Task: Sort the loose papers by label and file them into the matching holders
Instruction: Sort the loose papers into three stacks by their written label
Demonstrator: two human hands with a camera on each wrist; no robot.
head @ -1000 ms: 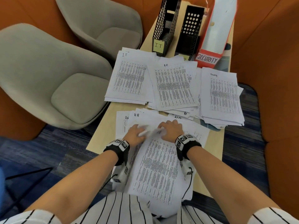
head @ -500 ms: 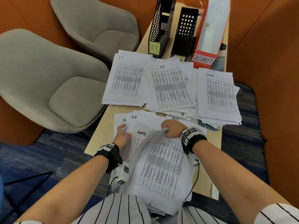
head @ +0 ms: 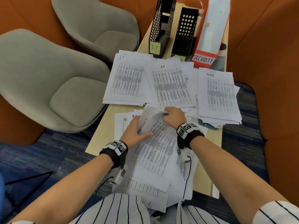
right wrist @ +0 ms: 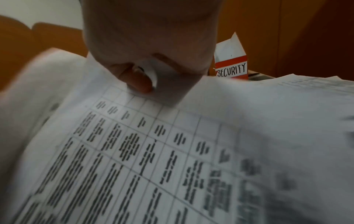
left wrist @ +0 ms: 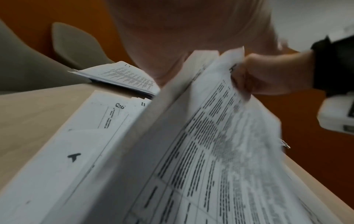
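A printed sheet (head: 155, 143) rises off the loose stack (head: 120, 126) at the near end of the table (head: 100, 138). My right hand (head: 174, 116) pinches its top edge. My left hand (head: 135, 133) holds its left edge, thumb on the printed face, fingers hidden behind it. The sheet (left wrist: 220, 136) stands tilted in the left wrist view, with the right hand (left wrist: 268, 75) at its top. Beyond lie the IT pile (head: 127, 80), the HR pile (head: 171, 84) and the Security pile (head: 220, 94). Behind them stand the IT holder (head: 160, 29), a second black holder (head: 184, 33) and the red SECURITY holder (head: 210, 29).
Two grey armchairs (head: 53, 81) (head: 100, 25) sit close to the table's left side. Orange padded walls (head: 267, 62) close in on the right and back. Blue carpet (head: 40, 159) covers the floor. More papers hang over the near table edge onto my lap.
The right hand has lifted the sheet's top edge up and away from me. The left hand has moved right, from the stack beneath onto the sheet's left edge.
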